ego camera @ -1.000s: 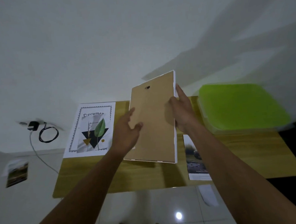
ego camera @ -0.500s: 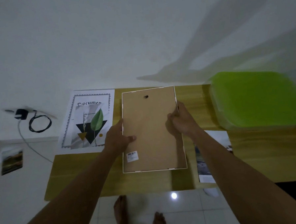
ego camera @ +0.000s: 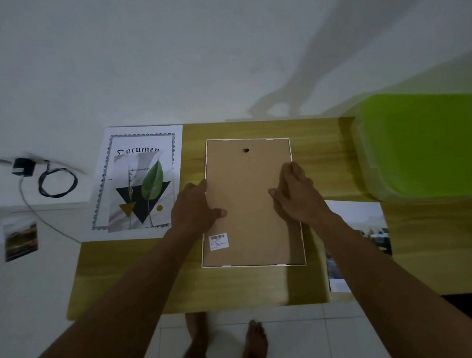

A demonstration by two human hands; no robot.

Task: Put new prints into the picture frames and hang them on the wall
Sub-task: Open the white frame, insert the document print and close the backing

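Observation:
A white picture frame (ego camera: pixel 247 205) lies face down on the wooden table (ego camera: pixel 251 287), its brown backing board and small hanging hole facing up. My left hand (ego camera: pixel 195 205) holds its left edge, thumb lying on the backing. On the right edge sits my right hand (ego camera: pixel 296 195), fingers curled at the rim and thumb on the board. A leaf print (ego camera: pixel 142 192) lies on a bordered document sheet (ego camera: pixel 142 141) left of the frame. A photo print (ego camera: pixel 368 226) lies to the right, partly under my right forearm.
A lime-green plastic box (ego camera: pixel 424 144) fills the table's back right corner. The white wall rises straight behind the table. A charger with coiled cable (ego camera: pixel 23 168) and a small photo (ego camera: pixel 20 240) are off to the left. My bare feet stand below the table's front edge.
The frame, held upright and tilted a second ago, has come down flat onto the table, back side up. Both hands stayed on its side edges.

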